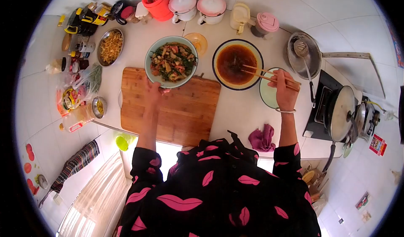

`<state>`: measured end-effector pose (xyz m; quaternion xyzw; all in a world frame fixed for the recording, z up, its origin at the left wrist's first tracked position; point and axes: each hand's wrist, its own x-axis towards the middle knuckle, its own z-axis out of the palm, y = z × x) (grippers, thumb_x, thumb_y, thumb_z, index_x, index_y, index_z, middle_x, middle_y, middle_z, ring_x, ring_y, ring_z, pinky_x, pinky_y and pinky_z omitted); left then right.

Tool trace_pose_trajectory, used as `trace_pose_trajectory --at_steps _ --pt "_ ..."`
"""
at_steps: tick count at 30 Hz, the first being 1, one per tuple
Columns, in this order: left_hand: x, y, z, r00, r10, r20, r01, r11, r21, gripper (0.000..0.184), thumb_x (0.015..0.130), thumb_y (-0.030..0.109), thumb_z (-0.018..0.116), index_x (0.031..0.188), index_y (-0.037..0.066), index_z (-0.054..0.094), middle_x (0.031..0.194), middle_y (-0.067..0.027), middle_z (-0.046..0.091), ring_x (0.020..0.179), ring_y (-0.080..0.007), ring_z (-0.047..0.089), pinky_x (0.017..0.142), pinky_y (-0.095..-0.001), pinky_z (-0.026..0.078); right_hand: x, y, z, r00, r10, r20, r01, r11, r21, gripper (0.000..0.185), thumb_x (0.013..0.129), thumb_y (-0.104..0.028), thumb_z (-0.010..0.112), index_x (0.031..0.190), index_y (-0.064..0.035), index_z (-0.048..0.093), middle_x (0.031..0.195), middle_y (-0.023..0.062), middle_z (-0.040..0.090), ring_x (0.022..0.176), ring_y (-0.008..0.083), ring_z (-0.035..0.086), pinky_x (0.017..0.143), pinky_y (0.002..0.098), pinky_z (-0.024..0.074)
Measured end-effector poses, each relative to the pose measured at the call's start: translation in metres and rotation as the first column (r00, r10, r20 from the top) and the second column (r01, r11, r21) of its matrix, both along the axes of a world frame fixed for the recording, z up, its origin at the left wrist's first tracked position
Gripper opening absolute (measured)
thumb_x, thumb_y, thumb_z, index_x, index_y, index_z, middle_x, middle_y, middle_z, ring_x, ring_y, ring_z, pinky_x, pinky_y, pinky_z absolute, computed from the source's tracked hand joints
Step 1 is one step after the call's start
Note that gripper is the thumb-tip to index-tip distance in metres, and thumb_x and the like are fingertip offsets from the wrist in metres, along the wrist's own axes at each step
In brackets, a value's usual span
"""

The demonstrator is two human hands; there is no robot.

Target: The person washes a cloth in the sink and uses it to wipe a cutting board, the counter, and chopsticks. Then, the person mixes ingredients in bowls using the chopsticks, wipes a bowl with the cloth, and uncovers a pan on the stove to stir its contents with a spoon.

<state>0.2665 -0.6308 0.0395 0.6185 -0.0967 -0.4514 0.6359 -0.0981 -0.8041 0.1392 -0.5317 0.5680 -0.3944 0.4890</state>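
Pale wood chopsticks (257,68) slant across my view, their long axis running from the tips over a dark-rimmed bowl (236,86) back toward the person's right, where the thick ends poke out past the right hand (285,86). That hand is closed around both sticks, knuckles up, a bangle at the wrist. The tips point leftward and slightly away from the person, at the brown liquid (237,57) in the bowl; from where I stand I can't make out how deep they dip. Under the same hand, a light green plate (269,97) is partly hidden by the fingers and sticks. The left hand (156,90) grips the near edge of a green bowl (170,85) full of cooked vegetables (173,61); some fingers are tucked out of sight beneath it, and the hand is a little blurred. This bowl overlaps the far edge of a wooden board (185,115), covering part of it, and whether it rests there or is lifted I can't tell. The board's longer sides run from left to right, and the left forearm hides a strip of it. A purple cloth (261,138) lies crumpled near the counter's edge. Over by the stove (319,104), a lidded pan (341,113) covers much of the burner.
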Motion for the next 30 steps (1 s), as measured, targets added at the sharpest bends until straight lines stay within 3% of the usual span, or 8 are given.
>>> trace_pose_trajectory --at_steps 3,6,10,13,16,17,23,30 --pt "0.016 -0.006 -0.001 1.000 0.030 -0.004 -0.031 0.997 -0.066 0.059 0.078 -0.006 0.037 0.134 0.008 0.024 0.103 -0.0195 0.056 0.065 -0.0247 0.063 0.048 -0.0297 0.055 0.001 0.000 0.003 0.995 -0.045 0.088 0.044 0.999 0.018 0.024 0.091 -0.017 0.052 0.089 0.0057 0.061 0.070 0.0086 0.062 0.055 0.0119 0.060 0.052 0.0212 0.0493" --pt "0.023 -0.008 0.003 0.999 0.042 0.022 -0.040 0.995 -0.094 0.058 0.078 -0.007 0.036 0.133 0.008 0.026 0.104 -0.0192 0.055 0.067 -0.0251 0.063 0.048 -0.0293 0.055 0.001 -0.002 -0.001 0.998 -0.050 0.034 0.049 0.999 0.011 0.026 0.092 -0.018 0.051 0.089 0.0054 0.061 0.071 0.0087 0.062 0.055 0.0119 0.060 0.052 0.0214 0.0497" --pt "0.023 -0.005 0.013 0.999 0.039 0.025 -0.036 0.990 -0.137 0.057 0.078 -0.006 0.037 0.132 0.007 0.026 0.105 -0.0194 0.055 0.068 -0.0257 0.064 0.048 -0.0291 0.056 -0.008 -0.008 0.003 0.993 -0.059 0.098 0.053 0.997 0.060 0.029 0.092 -0.022 0.050 0.091 0.0052 0.060 0.074 0.0091 0.062 0.056 0.0124 0.060 0.053 0.0222 0.0506" --pt "0.007 -0.001 0.022 0.997 0.068 0.033 -0.067 0.997 -0.049 0.057 0.079 -0.005 0.039 0.133 0.006 0.025 0.107 -0.0196 0.055 0.067 -0.0259 0.064 0.050 -0.0299 0.056 -0.011 -0.005 0.001 0.982 -0.066 0.178 0.044 0.991 0.124 0.030 0.093 -0.024 0.048 0.096 0.0049 0.058 0.077 0.0092 0.061 0.057 0.0132 0.059 0.054 0.0236 0.0516" --pt "-0.013 -0.007 0.039 0.999 -0.041 -0.013 0.040 0.995 -0.089 0.058 0.079 -0.003 0.041 0.134 0.007 0.024 0.108 -0.0193 0.055 0.067 -0.0249 0.064 0.051 -0.0306 0.057 -0.002 0.000 0.012 0.922 0.018 0.386 -0.071 0.990 0.123 0.030 0.093 -0.023 0.047 0.099 0.0043 0.057 0.082 0.0099 0.061 0.058 0.0140 0.059 0.054 0.0238 0.0518" --pt "-0.023 -0.012 0.052 0.996 -0.086 -0.009 0.086 0.996 0.009 0.058 0.080 -0.003 0.041 0.134 0.007 0.023 0.106 -0.0189 0.056 0.065 -0.0239 0.064 0.052 -0.0308 0.057 0.003 0.003 0.011 0.918 0.041 0.396 -0.096 0.988 0.119 0.030 0.094 -0.023 0.047 0.102 0.0037 0.057 0.087 0.0108 0.061 0.058 0.0146 0.059 0.054 0.0242 0.0519" --pt "-0.065 -0.031 0.052 0.978 -0.204 -0.039 0.198 0.973 -0.122 0.055 0.082 -0.002 0.041 0.134 0.006 0.024 0.103 -0.0183 0.058 0.062 -0.0213 0.064 0.053 -0.0287 0.057 0.035 0.016 0.019 0.907 0.146 0.395 -0.210 0.970 0.125 0.031 0.094 -0.024 0.045 0.103 0.0029 0.058 0.088 0.0117 0.062 0.062 0.0155 0.061 0.055 0.0252 0.0531" --pt "-0.089 -0.042 0.070 0.969 -0.247 -0.029 0.244 0.966 -0.081 0.056 0.083 -0.002 0.042 0.135 0.004 0.022 0.105 -0.0164 0.057 0.068 -0.0194 0.063 0.052 -0.0274 0.056 0.027 0.020 -0.008 0.915 0.000 0.403 -0.079 0.980 0.181 0.034 0.095 -0.025 0.044 0.099 0.0057 0.058 0.081 0.0140 0.063 0.061 0.0182 0.063 0.058 0.0267 0.0540"
